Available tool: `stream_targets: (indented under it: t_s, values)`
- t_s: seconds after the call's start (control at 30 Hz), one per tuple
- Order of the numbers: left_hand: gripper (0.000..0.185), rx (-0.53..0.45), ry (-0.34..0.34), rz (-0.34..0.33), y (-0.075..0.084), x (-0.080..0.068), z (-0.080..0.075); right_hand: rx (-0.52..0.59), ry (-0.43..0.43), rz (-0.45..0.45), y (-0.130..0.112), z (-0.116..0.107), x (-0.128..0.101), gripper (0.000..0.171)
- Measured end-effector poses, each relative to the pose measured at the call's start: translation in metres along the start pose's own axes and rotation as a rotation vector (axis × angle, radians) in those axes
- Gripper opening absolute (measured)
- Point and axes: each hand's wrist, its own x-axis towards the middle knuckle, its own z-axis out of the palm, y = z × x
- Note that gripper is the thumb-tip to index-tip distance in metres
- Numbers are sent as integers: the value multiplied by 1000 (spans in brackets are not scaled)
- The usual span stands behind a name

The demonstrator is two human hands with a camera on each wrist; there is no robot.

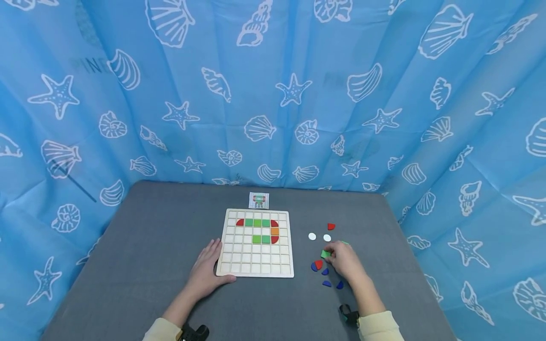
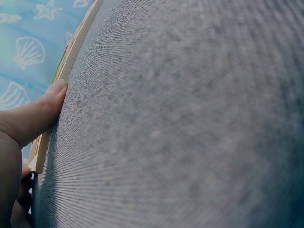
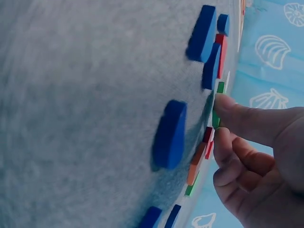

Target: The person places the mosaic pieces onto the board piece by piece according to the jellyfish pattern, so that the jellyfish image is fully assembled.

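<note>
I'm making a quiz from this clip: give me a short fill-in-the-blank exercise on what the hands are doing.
1. The right hand pinches a small ____ square tile.
2. The left hand rests against the wooden grid board's ____ edge.
3. Two round ____ discs lie beyond the right hand.

Missing words: green; left; white

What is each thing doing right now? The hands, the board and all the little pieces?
left hand: flat on the table, thumb against the wooden board's edge
right hand: pinching a green piece
green piece: held, at the table
wooden board: flat, partly filled with colored tiles
white discs: loose on the table
blue pieces: loose near the right hand
picture card: lying behind the board
</note>
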Motion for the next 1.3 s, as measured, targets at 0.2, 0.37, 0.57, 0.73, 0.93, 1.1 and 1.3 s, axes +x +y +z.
stream_targets:
  t_s: [0.2, 0.37, 0.57, 0.73, 0.93, 1.1, 1.3]
  values:
    - [122, -19, -10, -5, 0, 0, 0, 4, 36, -50, -15, 0, 0, 25]
    - [123, -29, -29, -17, -1, 0, -1, 36, 83, -111, -35, 4, 7, 27]
    - [122, -18, -10, 3, -1, 0, -1, 74, 98, -190, -62, 9, 16, 28]
    - [121, -14, 16, 21, -1, -1, 1, 40, 87, -245, -82, 11, 20, 28]
    - [121, -5, 21, 23, -1, -1, 1, 29, 40, -296, -100, 16, 27, 29]
    - [121, 2, 4, 19, 0, 0, 0, 21, 10, -320, -110, 24, 36, 31]
    - [122, 5, -8, 11, -1, 0, 0, 27, 9, -365, -125, 33, 42, 31]
